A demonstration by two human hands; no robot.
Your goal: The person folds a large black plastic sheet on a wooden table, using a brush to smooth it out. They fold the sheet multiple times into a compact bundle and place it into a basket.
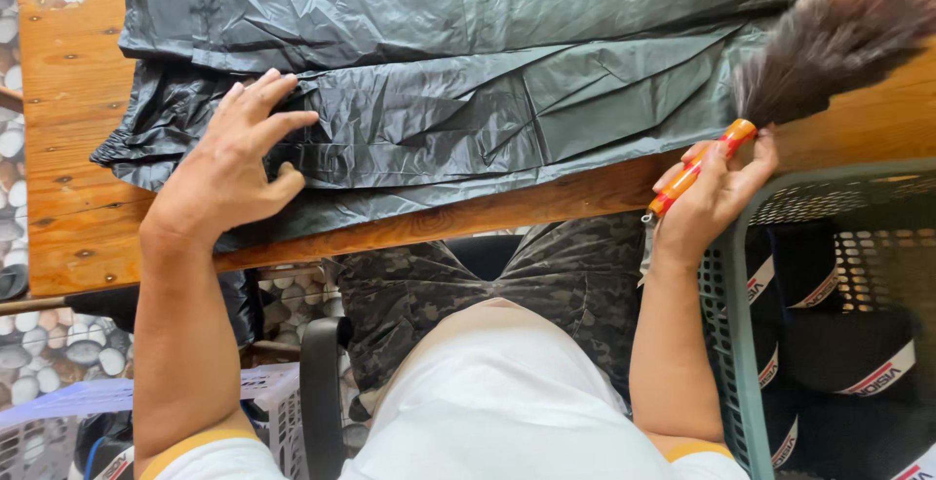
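1. Head view looked straight down at a wooden surface [78, 236] with a dark grey plastic garment or sheet [458, 80] spread across it, folded in layers. What kind of item it was could not be told; its top edge ran out of frame.
2. Left hand [239, 163] lay on the sheet's lower left part, fingers spread and curled, tips pressing into a crumpled fold. Grip was loose and mostly open: pinching at the plastic, not closed round anything.
3. Right hand [717, 192] sat at the surface's near edge, just right of the sheet. Its grip was closed round the orange handle [700, 166] of a feather duster [838, 37]; thumb and fingers wrapped the lower handle, so part of it was hidden.
4. Duster's brown-grey feather head lay over the sheet's right end and the wood, blurred, with its tip cut off at the top right corner.
5. Green plastic basket [726, 344] stood at lower right, beside the right forearm. Dark items with white and red bands sat inside, seen only through the mesh, kind unclear. The basket's right side was cut off.
6. Below the surface: camouflage trousers [546, 266], white shirt with yellow sleeve trim, black chair arm [314, 392]. Pebble floor showed at left, partly hidden by white crates.
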